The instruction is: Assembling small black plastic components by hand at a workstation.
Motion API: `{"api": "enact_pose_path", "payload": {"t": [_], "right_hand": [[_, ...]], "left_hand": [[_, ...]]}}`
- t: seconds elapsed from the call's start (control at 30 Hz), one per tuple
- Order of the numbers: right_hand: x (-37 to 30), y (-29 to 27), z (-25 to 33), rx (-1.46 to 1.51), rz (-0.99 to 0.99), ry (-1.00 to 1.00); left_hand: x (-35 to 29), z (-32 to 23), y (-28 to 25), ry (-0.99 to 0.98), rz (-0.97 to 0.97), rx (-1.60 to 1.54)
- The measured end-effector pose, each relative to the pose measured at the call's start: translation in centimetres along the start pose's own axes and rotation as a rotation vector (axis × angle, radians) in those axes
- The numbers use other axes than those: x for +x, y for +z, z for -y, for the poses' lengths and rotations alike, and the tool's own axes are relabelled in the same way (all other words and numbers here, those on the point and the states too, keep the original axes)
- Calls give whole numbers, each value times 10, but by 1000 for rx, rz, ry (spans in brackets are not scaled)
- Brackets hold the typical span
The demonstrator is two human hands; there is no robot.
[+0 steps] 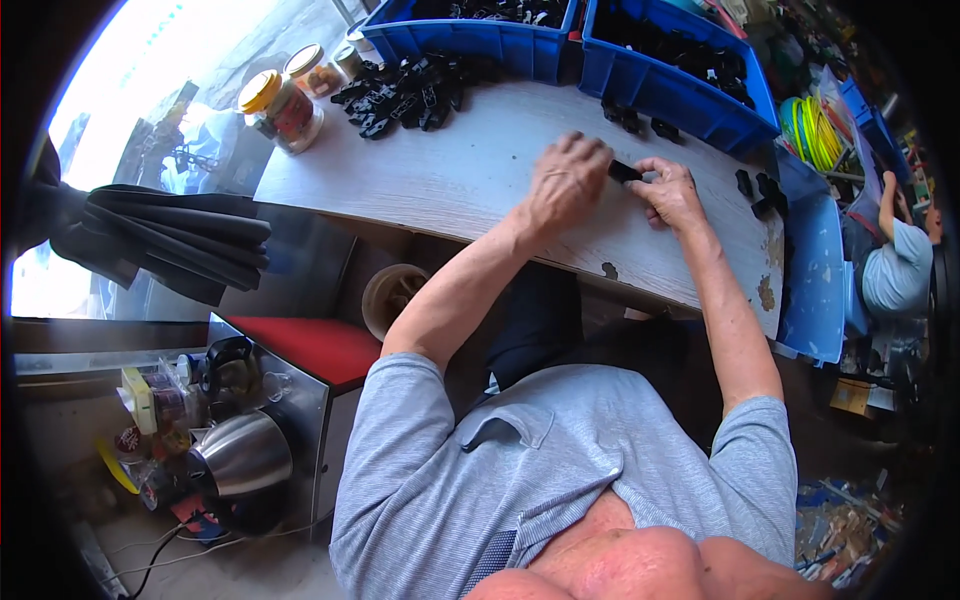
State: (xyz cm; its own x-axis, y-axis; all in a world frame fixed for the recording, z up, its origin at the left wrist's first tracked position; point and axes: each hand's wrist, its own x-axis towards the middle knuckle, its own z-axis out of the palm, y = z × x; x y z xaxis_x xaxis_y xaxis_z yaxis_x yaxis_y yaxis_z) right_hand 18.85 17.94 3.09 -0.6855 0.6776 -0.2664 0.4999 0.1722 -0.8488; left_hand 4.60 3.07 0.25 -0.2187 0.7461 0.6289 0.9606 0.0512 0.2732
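Over the middle of the pale worktop [470, 165], my two hands are close together. A small, dark, oblong plastic part [625, 172] lies between them. My right hand [670, 195] pinches its right end with thumb and fingers. Slightly blurred, my left hand [568, 183] is at its left end with fingers curled in; what lies inside those fingers is hidden. Several black plastic parts [405, 95] with bright metal bits form a heap beyond my left hand. A few more black parts [625, 118] rest beyond my right hand, and others [765, 190] lie near the worktop's right edge.
Two blue bins [470, 45] [670, 85] of black parts stand along the far side. Jars [282, 110] are at the far left, beside dark hanging cloth [180, 235]. A steel kettle [245, 455] sits lower left, near a red-topped cabinet [310, 345]. Another person [900, 260] is at right.
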Motion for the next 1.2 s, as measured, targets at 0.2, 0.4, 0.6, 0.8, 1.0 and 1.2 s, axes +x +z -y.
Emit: {"api": "enact_pose_path", "payload": {"t": [0.2, 0.4, 0.6, 0.8, 1.0, 1.2], "right_hand": [[-15, -2, 2, 159, -80, 15], [-16, -24, -4, 307, -54, 129], [-8, -73, -29, 428, -282, 165], [11, -135, -55, 519, -626, 181], [8, -149, -63, 515, -789, 208], [12, -104, -38, 443, -487, 96]], "left_hand": [[-14, 104, -61, -453, -206, 582], [-38, 133, -68, -454, -33, 650], [-37, 100, -58, -230, 3, 347], [-30, 104, -59, -261, -42, 459], [-25, 88, -59, -117, 59, 378], [-20, 85, -51, -87, 94, 321]]}}
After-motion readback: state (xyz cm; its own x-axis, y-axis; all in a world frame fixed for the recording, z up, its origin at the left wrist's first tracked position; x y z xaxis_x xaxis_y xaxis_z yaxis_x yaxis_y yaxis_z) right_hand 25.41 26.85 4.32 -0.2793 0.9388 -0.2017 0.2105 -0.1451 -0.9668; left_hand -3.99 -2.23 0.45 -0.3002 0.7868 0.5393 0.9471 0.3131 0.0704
